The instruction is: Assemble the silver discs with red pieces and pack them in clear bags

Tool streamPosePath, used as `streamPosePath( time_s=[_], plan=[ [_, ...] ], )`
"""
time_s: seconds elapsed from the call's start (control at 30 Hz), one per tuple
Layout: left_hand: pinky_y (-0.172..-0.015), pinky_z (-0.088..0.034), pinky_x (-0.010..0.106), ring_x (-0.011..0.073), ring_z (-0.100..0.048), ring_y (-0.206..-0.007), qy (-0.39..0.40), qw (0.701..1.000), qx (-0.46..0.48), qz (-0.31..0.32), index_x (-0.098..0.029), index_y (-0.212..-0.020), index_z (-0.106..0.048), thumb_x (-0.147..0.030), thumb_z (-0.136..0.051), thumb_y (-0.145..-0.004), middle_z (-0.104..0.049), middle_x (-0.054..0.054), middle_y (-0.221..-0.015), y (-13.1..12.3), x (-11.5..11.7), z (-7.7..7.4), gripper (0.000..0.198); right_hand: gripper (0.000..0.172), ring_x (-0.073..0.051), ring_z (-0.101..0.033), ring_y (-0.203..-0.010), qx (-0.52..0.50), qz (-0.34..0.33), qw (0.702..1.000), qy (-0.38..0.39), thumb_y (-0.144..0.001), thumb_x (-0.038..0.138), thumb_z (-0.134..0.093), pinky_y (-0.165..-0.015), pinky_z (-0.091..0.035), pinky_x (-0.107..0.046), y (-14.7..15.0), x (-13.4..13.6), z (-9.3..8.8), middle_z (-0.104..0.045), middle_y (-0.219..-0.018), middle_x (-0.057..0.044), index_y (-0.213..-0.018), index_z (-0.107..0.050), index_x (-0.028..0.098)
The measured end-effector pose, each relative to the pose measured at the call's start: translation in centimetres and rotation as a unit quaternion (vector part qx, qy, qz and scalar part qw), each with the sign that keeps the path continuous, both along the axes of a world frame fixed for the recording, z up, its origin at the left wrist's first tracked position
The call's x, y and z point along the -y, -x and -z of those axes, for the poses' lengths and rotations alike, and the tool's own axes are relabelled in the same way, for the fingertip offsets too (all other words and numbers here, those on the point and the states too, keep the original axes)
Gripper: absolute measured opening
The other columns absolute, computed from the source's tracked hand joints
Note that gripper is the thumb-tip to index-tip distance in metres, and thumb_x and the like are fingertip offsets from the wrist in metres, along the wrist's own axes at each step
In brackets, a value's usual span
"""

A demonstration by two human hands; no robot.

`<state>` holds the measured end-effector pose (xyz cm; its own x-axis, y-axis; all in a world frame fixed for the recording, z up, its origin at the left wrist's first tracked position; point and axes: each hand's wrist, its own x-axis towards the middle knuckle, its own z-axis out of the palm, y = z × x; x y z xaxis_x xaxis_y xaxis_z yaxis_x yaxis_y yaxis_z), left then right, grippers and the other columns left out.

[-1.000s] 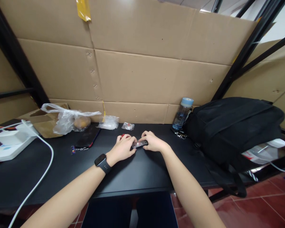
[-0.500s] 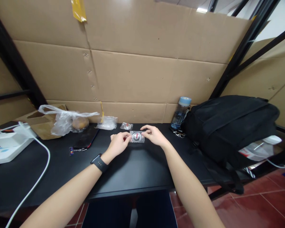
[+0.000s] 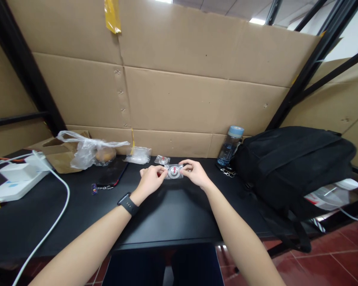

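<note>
Between my two hands is a small clear plastic packet (image 3: 174, 171) with a round silver-grey item and a red mark on it. My left hand (image 3: 151, 177), with a black watch on the wrist, pinches the packet's left edge. Thumb and fingers of my right hand (image 3: 194, 172) grip its right edge. The packet is held just over the black table (image 3: 173, 214). Just behind it lies a second small clear packet (image 3: 162, 159), also with a red mark. A larger clear plastic pack (image 3: 139, 155) lies to its left; its contents are hard to make out.
At left are a white power strip (image 3: 14, 186) with a cable, a knotted plastic bag (image 3: 91, 153), a cardboard box (image 3: 59, 153) and a dark phone (image 3: 111, 172) with a charm. A water bottle (image 3: 229, 147) and black backpack (image 3: 295, 171) stand right. Cardboard (image 3: 173, 91) walls the back.
The view has shifted slightly, so the scene sits a little further right and lower. Both hands keep hold of the packet, and the red mark in it now appears upright.
</note>
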<state>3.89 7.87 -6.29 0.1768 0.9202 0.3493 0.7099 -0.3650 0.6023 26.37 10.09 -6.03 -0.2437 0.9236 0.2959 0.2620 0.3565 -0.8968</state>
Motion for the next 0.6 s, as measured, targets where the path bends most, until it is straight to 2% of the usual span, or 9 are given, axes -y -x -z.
streamPosePath(
  time_s=[0.1,0.2,0.3,0.37,0.43,0.6],
  plan=[
    [-0.089,-0.034,0.042,0.027,-0.065,-0.096,-0.013,0.999,-0.03,-0.006,-0.028,-0.093,-0.075,-0.042,-0.052,-0.094,-0.077,0.003,-0.089,0.0,0.1,0.0,0.027,0.035,-0.018,-0.067,-0.066,0.011,0.019,1.0,-0.013,-0.072,0.026,-0.073,-0.065,-0.052,-0.027,-0.3,-0.9,0.1,-0.073,-0.075,-0.004,-0.105,-0.069,0.015],
    [-0.092,-0.032,0.044,0.0281,-0.06,-0.102,-0.029,0.998,-0.044,-0.019,-0.029,-0.099,-0.074,-0.04,-0.051,-0.094,-0.076,0.004,-0.094,0.4,-0.2,0.1,0.026,0.035,-0.018,-0.066,-0.064,0.022,0.066,0.998,-0.008,-0.073,0.025,-0.071,-0.06,-0.051,-0.026,-1.1,-2.9,-0.1,-0.073,-0.075,-0.003,-0.107,-0.068,0.016],
    [-0.093,-0.032,0.045,0.0289,-0.057,-0.107,-0.041,0.997,-0.064,-0.027,-0.029,-0.096,-0.074,-0.035,-0.052,-0.093,-0.074,0.005,-0.099,1.3,-0.8,0.4,0.022,0.034,-0.018,-0.068,-0.07,0.063,0.137,0.989,0.006,-0.072,0.016,-0.069,-0.067,-0.052,-0.026,-2.1,-6.1,-0.4,-0.073,-0.075,-0.003,-0.106,-0.067,0.017],
    [-0.093,-0.033,0.045,0.0294,-0.054,-0.108,-0.046,0.995,-0.081,-0.026,-0.028,-0.093,-0.073,-0.033,-0.052,-0.093,-0.073,0.005,-0.104,1.9,-1.3,0.6,0.021,0.046,-0.018,-0.069,-0.074,0.117,0.178,0.977,0.022,-0.069,0.01,-0.069,-0.072,-0.053,-0.027,-2.5,-8.3,-0.3,-0.073,-0.076,-0.002,-0.114,-0.064,0.018],
    [-0.093,-0.034,0.045,0.0299,-0.052,-0.111,-0.052,0.994,-0.094,-0.021,-0.029,-0.095,-0.073,-0.034,-0.051,-0.094,-0.071,0.005,-0.109,2.5,-1.8,0.9,0.022,0.05,-0.018,-0.068,-0.074,0.188,0.214,0.958,0.037,-0.065,0.009,-0.072,-0.071,-0.052,-0.027,-2.5,-10.2,0.3,-0.073,-0.079,-0.002,-0.113,-0.064,0.019],
    [-0.095,-0.033,0.046,0.0303,-0.048,-0.117,-0.044,0.992,-0.122,0.001,-0.03,-0.105,-0.071,-0.04,-0.043,-0.1,-0.069,0.005,-0.118,3.3,-2.9,1.9,0.031,0.047,-0.022,-0.068,-0.082,0.235,0.246,0.939,0.048,-0.056,0.007,-0.078,-0.073,-0.051,-0.029,-0.7,-13.1,2.2,-0.071,-0.09,-0.007,-0.1,-0.066,0.017]
  ],
)
